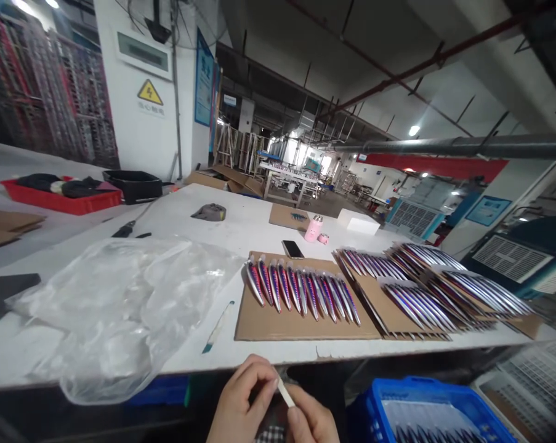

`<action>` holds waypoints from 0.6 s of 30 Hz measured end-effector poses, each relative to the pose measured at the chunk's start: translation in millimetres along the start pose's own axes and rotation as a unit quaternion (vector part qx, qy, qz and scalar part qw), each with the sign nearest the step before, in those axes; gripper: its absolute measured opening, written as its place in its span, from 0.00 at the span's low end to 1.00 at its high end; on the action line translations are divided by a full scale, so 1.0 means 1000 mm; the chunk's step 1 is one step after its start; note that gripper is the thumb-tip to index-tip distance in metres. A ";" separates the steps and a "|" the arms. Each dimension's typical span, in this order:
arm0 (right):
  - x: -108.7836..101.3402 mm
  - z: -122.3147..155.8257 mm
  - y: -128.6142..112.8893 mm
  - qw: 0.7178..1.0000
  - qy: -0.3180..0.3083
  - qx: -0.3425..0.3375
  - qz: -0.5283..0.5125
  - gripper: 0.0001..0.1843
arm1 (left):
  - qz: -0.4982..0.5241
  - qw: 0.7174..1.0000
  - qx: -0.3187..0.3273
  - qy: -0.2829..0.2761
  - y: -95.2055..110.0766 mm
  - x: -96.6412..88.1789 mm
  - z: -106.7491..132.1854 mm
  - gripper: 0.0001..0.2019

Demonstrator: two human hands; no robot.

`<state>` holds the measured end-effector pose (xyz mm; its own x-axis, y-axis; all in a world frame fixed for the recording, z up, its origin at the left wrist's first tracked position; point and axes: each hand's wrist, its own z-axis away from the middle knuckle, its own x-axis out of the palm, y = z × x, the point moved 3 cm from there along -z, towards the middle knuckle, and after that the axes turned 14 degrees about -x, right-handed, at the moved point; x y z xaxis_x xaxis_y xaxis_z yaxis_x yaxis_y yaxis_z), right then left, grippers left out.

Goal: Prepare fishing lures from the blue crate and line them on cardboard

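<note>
White and narrow, a small strip (285, 392) slants between the two hands, just off the near edge of the table (254, 231). Thumb and forefinger of the left hand (247, 397) are pinched together at its upper end; the fingers of the right hand (312, 418) are closed on its lower end.

Straight ahead of the fingers lies a flat cardboard sheet (278, 326) bearing a row of slim lures (300, 289), silver with purple and pink, set side by side with their pointed ends toward the fingers. Past the row, at the sheet's far edge, is a dark phone (293, 248). Farther from the fingers stand a pink bottle (313, 230), with a small pink cup (323, 239) just beside it, and a white box (358, 222).

Ahead and to the right of the fingers, more cardboard sheets (372, 296) overlap, carrying further lures. Low to their right sits a blue crate (374, 403) with dark, pointed things inside.

Ahead and to the left of the fingers, crumpled clear plastic (120, 307) spills over the table's edge. A thin stick (219, 326) with a teal end lies between it and the nearest sheet. Well beyond the fingers on that side are a grey cap (209, 213), a red tray (84, 203) of dark cloth, and a black tray (136, 187).
</note>
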<state>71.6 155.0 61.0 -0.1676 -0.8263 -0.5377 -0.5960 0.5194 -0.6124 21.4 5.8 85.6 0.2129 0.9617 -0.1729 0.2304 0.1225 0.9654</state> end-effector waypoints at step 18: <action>-0.037 -0.031 -0.003 0.962 0.020 -0.079 0.260 0.15 | -0.163 0.985 0.048 -0.021 0.012 0.011 -0.010 0.03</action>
<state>55.6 176.9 100.7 -0.5033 -0.4730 -0.7231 -0.5346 0.8279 -0.1695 17.3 20.2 96.9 0.1515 0.8637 -0.4807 0.3818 0.3974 0.8344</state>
